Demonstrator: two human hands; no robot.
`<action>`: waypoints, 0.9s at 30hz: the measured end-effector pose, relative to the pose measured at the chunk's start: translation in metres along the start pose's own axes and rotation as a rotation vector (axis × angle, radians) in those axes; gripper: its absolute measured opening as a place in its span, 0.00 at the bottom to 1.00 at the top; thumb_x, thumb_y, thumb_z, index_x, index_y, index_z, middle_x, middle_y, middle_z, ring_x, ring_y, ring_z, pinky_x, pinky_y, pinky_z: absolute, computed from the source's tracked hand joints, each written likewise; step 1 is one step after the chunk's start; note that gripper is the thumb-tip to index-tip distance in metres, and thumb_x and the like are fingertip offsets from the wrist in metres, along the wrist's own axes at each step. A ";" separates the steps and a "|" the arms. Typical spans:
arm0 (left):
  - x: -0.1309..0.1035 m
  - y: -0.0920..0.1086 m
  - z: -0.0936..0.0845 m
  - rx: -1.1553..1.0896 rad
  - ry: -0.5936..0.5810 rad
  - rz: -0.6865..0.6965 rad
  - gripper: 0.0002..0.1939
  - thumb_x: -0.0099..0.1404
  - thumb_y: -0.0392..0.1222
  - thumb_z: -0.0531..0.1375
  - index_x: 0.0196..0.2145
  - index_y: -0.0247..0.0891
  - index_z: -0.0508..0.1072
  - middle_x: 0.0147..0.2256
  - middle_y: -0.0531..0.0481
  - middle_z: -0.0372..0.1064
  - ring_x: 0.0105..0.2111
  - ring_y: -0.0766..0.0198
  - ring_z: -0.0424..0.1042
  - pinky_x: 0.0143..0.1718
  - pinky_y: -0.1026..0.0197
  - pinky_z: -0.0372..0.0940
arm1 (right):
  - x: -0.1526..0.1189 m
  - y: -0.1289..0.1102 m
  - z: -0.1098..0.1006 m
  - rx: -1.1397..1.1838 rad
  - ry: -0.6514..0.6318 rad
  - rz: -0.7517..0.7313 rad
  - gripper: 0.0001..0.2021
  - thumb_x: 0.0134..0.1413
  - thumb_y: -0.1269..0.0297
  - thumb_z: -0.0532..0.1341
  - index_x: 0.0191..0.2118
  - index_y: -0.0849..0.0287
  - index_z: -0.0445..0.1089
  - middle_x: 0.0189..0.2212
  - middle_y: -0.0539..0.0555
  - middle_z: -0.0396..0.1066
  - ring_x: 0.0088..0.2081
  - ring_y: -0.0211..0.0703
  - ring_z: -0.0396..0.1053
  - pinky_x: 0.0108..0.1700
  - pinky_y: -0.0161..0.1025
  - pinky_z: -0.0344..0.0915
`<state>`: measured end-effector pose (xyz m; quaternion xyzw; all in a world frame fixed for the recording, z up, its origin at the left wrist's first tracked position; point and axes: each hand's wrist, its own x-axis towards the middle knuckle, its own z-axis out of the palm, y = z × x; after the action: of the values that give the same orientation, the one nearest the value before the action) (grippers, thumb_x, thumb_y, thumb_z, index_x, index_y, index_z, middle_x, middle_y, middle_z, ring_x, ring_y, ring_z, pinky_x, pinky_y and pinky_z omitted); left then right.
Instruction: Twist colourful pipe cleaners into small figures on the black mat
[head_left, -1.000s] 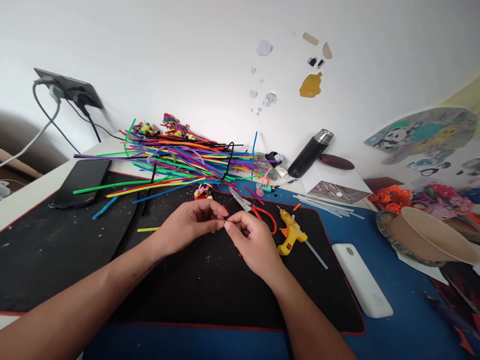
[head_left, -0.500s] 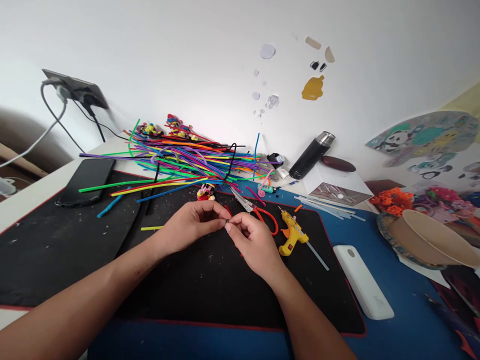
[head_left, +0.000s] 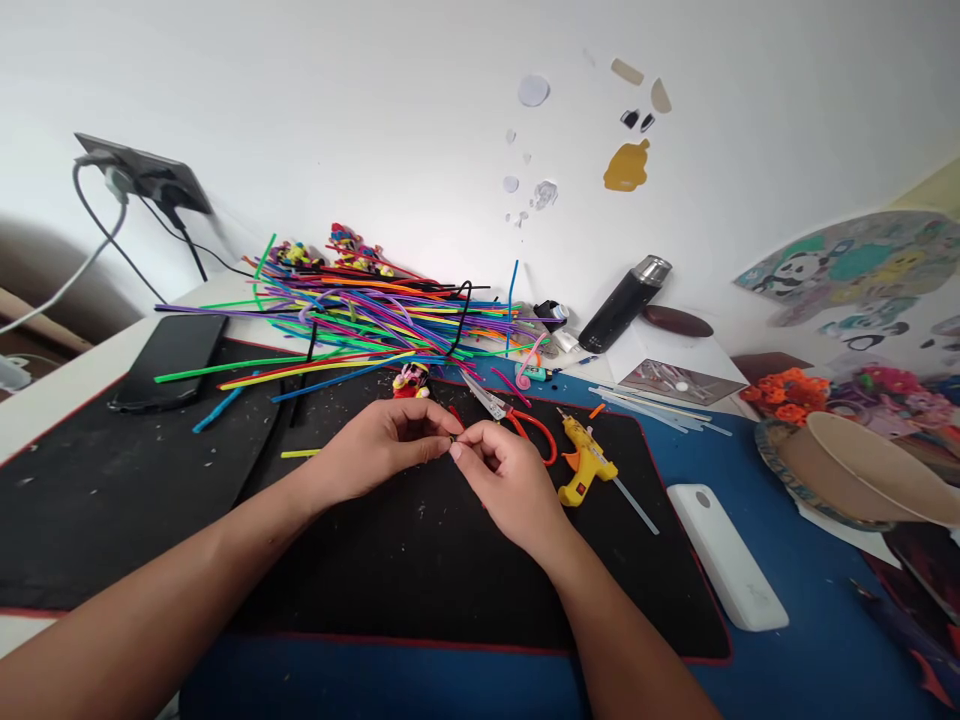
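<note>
Over the black mat (head_left: 420, 580), my left hand (head_left: 386, 447) and my right hand (head_left: 510, 482) meet fingertip to fingertip. Each is closed in a pinch on a tiny dark piece (head_left: 453, 439) that is mostly hidden between the fingers. Just beyond my left hand sits a small red, yellow and pink figure (head_left: 409, 382). Red-handled scissors (head_left: 517, 412) lie open behind my right hand. To the right of that hand is a yellow glue gun (head_left: 586, 460) with a clear stick in its back. A short yellow stem (head_left: 300, 454) lies beside my left wrist.
A heap of coloured pipe cleaners (head_left: 375, 310) lies along the wall, with a phone (head_left: 172, 360) to its left. A black flask (head_left: 625, 305), glue sticks (head_left: 660, 408), a white case (head_left: 727, 555) and a bowl (head_left: 870, 470) are on the right.
The view has shifted slightly, so the things on the table sit a little higher. Both hands keep the same pinch, with hardly any movement.
</note>
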<state>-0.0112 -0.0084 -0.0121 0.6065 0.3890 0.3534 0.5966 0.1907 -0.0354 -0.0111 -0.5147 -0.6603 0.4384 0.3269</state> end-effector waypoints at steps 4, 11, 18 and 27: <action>0.000 0.000 0.000 0.001 -0.009 0.010 0.12 0.64 0.48 0.70 0.41 0.39 0.81 0.39 0.48 0.80 0.40 0.58 0.76 0.44 0.58 0.69 | 0.000 0.000 -0.001 -0.007 -0.010 0.007 0.06 0.64 0.61 0.62 0.36 0.55 0.72 0.23 0.45 0.63 0.25 0.37 0.60 0.27 0.35 0.55; 0.001 0.004 0.000 0.054 -0.014 0.050 0.10 0.64 0.48 0.69 0.37 0.38 0.81 0.36 0.49 0.80 0.37 0.59 0.76 0.42 0.59 0.70 | -0.001 -0.002 -0.001 -0.023 -0.021 0.010 0.07 0.64 0.60 0.62 0.36 0.55 0.73 0.23 0.45 0.64 0.25 0.37 0.60 0.28 0.35 0.56; 0.000 0.003 -0.001 0.053 0.013 0.024 0.11 0.63 0.47 0.70 0.37 0.38 0.81 0.34 0.50 0.78 0.32 0.63 0.72 0.36 0.62 0.68 | -0.001 -0.003 -0.001 -0.008 -0.022 0.015 0.07 0.65 0.60 0.62 0.37 0.56 0.74 0.24 0.45 0.65 0.25 0.37 0.61 0.28 0.35 0.56; 0.000 0.000 0.000 0.002 0.003 0.043 0.13 0.63 0.48 0.70 0.42 0.37 0.81 0.36 0.47 0.78 0.35 0.61 0.74 0.38 0.61 0.68 | -0.002 -0.004 -0.001 0.012 -0.026 0.007 0.07 0.64 0.60 0.62 0.36 0.55 0.73 0.23 0.45 0.65 0.25 0.37 0.61 0.27 0.34 0.55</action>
<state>-0.0114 -0.0086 -0.0120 0.6148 0.3771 0.3669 0.5875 0.1908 -0.0372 -0.0072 -0.5092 -0.6600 0.4502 0.3201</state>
